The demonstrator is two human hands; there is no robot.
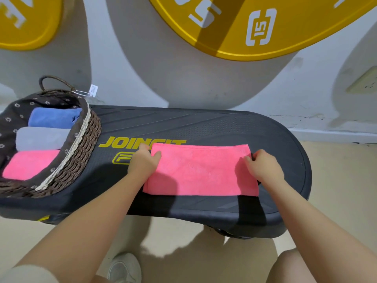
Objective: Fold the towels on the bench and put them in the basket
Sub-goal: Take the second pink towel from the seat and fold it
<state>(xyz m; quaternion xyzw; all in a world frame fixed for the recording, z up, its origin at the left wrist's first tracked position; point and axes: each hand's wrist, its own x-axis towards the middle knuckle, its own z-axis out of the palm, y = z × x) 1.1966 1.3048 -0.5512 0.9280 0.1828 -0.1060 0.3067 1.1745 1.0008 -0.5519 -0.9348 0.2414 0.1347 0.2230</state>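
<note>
Left of the pink towel (201, 170), the wicker basket (81, 152) on the counter (204, 123) holds three folded towels. Your left hand (142, 162) pinches the towel's left edge, thumb on top. Your right hand (263, 167) grips its right edge, fingers curled round it.

Bench (204, 123) w/ basket (81, 156), towel (200, 170)

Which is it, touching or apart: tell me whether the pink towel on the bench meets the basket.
Apart. The head view shows the pink towel lying flat on the bench, with bare black surface, yellow lettering and the left hand between it and the basket.
</note>
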